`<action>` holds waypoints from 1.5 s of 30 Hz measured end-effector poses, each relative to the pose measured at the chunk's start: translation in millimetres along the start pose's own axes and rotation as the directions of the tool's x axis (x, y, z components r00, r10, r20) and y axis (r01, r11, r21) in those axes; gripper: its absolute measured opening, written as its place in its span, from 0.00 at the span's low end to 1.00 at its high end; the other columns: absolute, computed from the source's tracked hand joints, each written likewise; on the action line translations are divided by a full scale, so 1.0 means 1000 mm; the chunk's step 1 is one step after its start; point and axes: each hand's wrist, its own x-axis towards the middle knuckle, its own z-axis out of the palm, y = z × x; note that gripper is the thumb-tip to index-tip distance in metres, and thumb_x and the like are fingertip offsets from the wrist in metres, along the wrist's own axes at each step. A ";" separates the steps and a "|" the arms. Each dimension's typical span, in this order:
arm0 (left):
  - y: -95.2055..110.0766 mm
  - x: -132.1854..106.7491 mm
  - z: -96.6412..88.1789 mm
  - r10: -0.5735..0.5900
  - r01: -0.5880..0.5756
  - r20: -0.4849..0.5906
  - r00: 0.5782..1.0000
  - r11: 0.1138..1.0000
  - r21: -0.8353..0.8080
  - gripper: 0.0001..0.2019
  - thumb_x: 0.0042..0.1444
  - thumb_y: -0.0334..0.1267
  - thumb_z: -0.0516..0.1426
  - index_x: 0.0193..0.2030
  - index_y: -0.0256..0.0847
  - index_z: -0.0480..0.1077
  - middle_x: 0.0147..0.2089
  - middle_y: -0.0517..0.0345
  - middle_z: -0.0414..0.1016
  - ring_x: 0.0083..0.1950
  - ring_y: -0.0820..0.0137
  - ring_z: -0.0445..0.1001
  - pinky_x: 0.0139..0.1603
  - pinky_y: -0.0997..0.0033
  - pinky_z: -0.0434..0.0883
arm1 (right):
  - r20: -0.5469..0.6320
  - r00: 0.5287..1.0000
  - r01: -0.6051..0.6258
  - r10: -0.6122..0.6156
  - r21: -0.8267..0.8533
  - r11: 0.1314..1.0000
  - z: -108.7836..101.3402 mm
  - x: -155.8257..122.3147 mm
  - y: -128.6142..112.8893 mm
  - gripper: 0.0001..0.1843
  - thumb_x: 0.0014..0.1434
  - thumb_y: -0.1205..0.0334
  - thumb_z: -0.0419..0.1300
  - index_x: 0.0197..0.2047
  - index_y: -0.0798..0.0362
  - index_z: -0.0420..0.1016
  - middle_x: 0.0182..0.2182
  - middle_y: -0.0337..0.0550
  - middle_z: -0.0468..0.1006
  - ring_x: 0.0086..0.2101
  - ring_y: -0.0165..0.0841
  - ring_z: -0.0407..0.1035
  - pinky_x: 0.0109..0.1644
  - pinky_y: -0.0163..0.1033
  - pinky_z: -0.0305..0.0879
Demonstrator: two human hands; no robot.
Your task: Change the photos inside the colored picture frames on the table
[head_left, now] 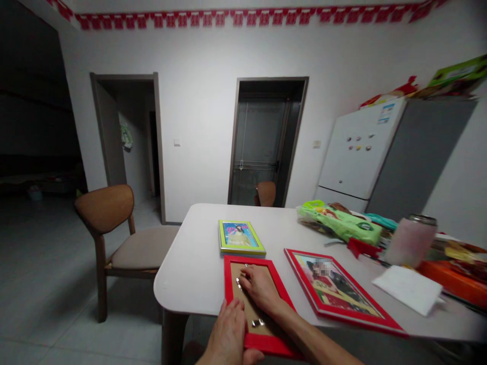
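A red picture frame (pixel 272 344) lies face down at the table's near edge, its brown backing board (pixel 249 306) showing. Small metal clips sit on the board: one clip (pixel 257 323) near the bottom, another (pixel 238 284) on the left side. My left hand (pixel 230 332) grips the frame's lower left edge, fingers on the red border. My right hand (pixel 258 286) reaches over the board, its fingers bent together near the upper clips. Whatever is between those fingertips is hidden. Beyond the frame lies a yellow-green picture frame (pixel 241 237), face up.
A second red picture frame (pixel 342 289) lies face up on the right of the white table (pixel 190 268). Past it are a white tissue (pixel 409 289), a pinkish jar (pixel 411 241) and a green package (pixel 338 221). A wooden chair (pixel 106 210) stands left.
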 end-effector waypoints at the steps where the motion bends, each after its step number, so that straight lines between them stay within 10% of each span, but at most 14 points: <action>1: -0.001 0.000 0.000 0.005 -0.005 0.002 1.000 1.000 -0.024 0.37 0.33 0.38 0.64 0.53 0.31 0.57 0.55 0.34 0.57 0.57 0.51 0.54 0.56 0.48 0.51 | -0.017 0.999 -0.034 0.033 -0.025 0.999 -0.001 0.002 0.006 0.14 0.53 0.61 0.47 0.35 0.55 0.73 0.31 0.46 0.73 0.34 0.31 0.66 0.38 0.32 0.57; 10: -0.007 0.004 0.003 0.022 -0.024 -0.020 1.000 0.996 -0.086 0.38 0.32 0.38 0.64 0.52 0.27 0.58 0.54 0.32 0.59 0.56 0.49 0.55 0.56 0.47 0.51 | -0.035 0.991 -0.130 0.127 -0.101 0.986 0.004 0.021 0.020 0.15 0.51 0.61 0.48 0.38 0.50 0.74 0.34 0.46 0.73 0.37 0.35 0.65 0.38 0.36 0.58; 20: 0.009 0.002 -0.004 -0.070 0.070 -0.007 0.998 0.997 -0.024 0.33 0.35 0.34 0.63 0.50 0.26 0.59 0.56 0.32 0.56 0.58 0.52 0.51 0.58 0.49 0.48 | 0.135 0.991 0.004 -0.004 0.002 1.000 -0.041 -0.051 0.023 0.20 0.44 0.55 0.54 0.42 0.52 0.70 0.36 0.47 0.72 0.36 0.35 0.65 0.39 0.35 0.58; 27: 0.004 0.002 -0.004 -0.057 0.036 -0.109 0.992 0.982 -0.187 0.30 0.32 0.32 0.63 0.46 0.32 0.61 0.60 0.35 0.48 0.60 0.52 0.48 0.57 0.52 0.51 | 0.129 0.990 -0.071 0.062 0.063 0.996 -0.055 -0.039 0.012 0.20 0.41 0.64 0.52 0.40 0.57 0.71 0.35 0.49 0.72 0.35 0.34 0.66 0.38 0.32 0.59; 32: -0.002 0.011 -0.021 -0.258 0.024 -0.303 0.917 0.796 -0.605 0.20 0.46 0.33 0.53 0.49 0.36 0.57 0.54 0.44 0.60 0.54 0.63 0.61 0.52 0.64 0.60 | 0.070 0.997 -0.032 0.026 0.076 0.997 -0.078 -0.029 -0.017 0.18 0.41 0.62 0.53 0.38 0.55 0.73 0.34 0.47 0.72 0.34 0.34 0.66 0.37 0.33 0.59; 37: -0.035 0.016 -0.056 -0.476 0.048 -0.275 0.835 0.561 -0.826 0.16 0.43 0.33 0.51 0.43 0.38 0.58 0.41 0.55 0.71 0.41 0.67 0.71 0.38 0.72 0.68 | 0.044 0.991 0.114 -0.128 0.238 0.965 -0.071 -0.025 -0.049 0.19 0.47 0.59 0.51 0.42 0.54 0.71 0.36 0.46 0.70 0.36 0.32 0.65 0.39 0.33 0.59; 45: -0.099 -0.007 -0.079 -0.576 0.306 -0.218 0.788 0.673 -0.673 0.17 0.40 0.31 0.51 0.41 0.36 0.60 0.34 0.58 0.72 0.30 0.71 0.71 0.29 0.75 0.67 | -0.005 0.981 -0.196 0.196 -0.032 0.980 -0.045 -0.033 0.046 0.23 0.48 0.59 0.50 0.46 0.60 0.67 0.38 0.55 0.72 0.39 0.39 0.66 0.43 0.39 0.57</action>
